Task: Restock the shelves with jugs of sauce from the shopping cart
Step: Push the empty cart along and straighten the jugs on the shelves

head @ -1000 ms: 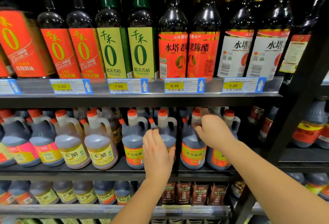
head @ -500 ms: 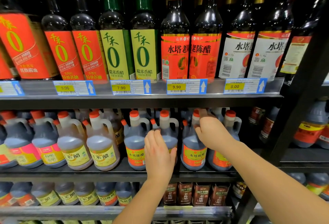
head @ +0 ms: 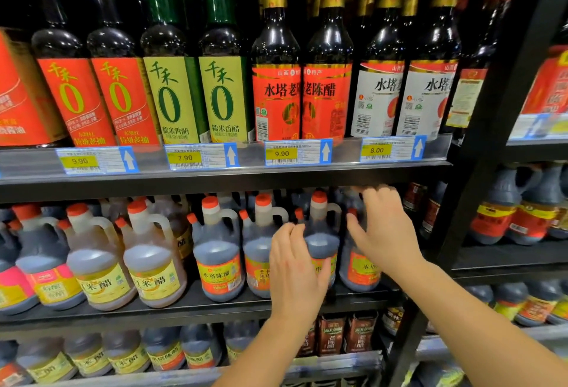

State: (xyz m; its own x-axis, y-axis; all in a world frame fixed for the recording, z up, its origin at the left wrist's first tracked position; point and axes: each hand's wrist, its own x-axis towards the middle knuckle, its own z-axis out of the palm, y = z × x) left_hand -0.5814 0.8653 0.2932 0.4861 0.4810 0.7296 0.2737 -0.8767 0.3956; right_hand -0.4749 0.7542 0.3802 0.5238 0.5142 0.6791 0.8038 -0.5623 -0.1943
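- I count four dark jugs with orange labels in the front row of the middle shelf, each with a red cap and a clear handle.
- My left hand lies flat on the third jug, fingers pressed together and pointing up, thumb out to the right side of its body.
- My right hand is spread loosely over the fourth jug; my fingertips reach up near the underside of the upper shelf. I cannot tell whether they grip the handle.
- Left of my left fingers stand the second jug and the first jug, just beside each other.
- Further left are two paler jugs with yellow labels.
- More jugs stand behind the front row, so little room is left at the back.
- Right of my right hand a black upright post closes off the bay.
- Above my fingers I count four price tags and a row of tall bottles.
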